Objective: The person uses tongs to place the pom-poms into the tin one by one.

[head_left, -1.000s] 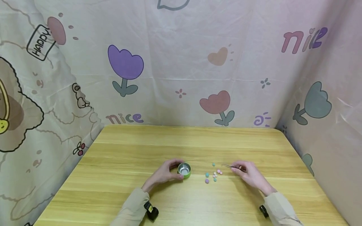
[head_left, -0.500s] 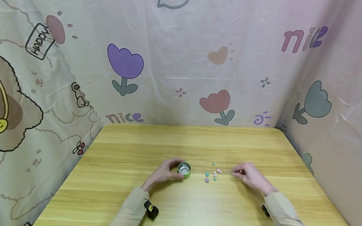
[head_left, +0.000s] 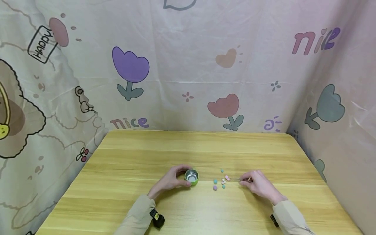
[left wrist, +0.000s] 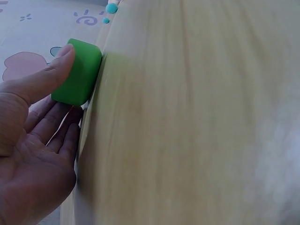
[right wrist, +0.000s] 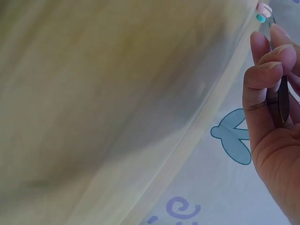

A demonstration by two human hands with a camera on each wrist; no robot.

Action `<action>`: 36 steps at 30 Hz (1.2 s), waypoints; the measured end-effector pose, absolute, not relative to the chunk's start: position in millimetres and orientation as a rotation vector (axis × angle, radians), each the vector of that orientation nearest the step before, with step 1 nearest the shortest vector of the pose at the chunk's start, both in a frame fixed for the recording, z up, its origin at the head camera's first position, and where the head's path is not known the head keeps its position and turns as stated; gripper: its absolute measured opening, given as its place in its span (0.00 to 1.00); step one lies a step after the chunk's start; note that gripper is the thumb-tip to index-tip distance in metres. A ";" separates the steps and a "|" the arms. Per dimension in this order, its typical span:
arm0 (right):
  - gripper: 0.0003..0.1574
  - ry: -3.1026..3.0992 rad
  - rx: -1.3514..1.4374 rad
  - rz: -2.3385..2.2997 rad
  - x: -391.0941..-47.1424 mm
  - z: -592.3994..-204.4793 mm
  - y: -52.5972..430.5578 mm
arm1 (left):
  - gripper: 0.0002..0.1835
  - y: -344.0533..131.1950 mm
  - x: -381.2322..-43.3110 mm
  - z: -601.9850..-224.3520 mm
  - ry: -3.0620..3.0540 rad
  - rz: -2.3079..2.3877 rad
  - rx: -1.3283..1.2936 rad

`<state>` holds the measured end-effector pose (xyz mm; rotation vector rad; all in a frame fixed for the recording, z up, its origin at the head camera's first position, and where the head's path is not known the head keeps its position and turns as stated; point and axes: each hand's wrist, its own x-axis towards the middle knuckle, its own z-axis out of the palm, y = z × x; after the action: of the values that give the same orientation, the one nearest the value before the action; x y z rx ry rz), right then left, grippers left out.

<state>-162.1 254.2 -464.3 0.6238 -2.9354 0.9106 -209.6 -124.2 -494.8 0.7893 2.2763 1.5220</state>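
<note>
My left hand (head_left: 170,179) holds a small round tin (head_left: 194,183) between thumb and fingers, near the middle of the table. The tin is green outside, with a bare silvery inside; its green wall (left wrist: 86,70) fills the grip in the left wrist view. My right hand (head_left: 259,184) pinches slim metal tweezers (right wrist: 283,101), pointing left. Their tips reach right up to the pink beads (head_left: 226,177) in the head view. Around these lie small pale beads (head_left: 222,182), teal beads (head_left: 215,181) and a purple bead (head_left: 215,188). The tweezers' back end is partly hidden by my fingers.
The wooden table (head_left: 147,153) carries the loose beads between my two hands. Behind and beside it hangs a printed cloth (head_left: 182,65) with flowers and words. A black device (head_left: 157,219) is strapped at my left sleeve.
My right hand has turned and come slightly nearer, bringing the tweezers' tips down from near the far teal bead to the pink beads. The left hand and tin have stayed in place.
</note>
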 end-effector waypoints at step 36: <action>0.12 -2.886 0.775 0.840 -161.3 -461.7 248.6 | 0.34 -125.1 -211.7 -495.0 2.264 1.516 0.790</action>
<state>-161.3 248.6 -461.7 0.7753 -2.8855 0.8400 -211.7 -125.1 -495.0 0.7896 2.2639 1.5164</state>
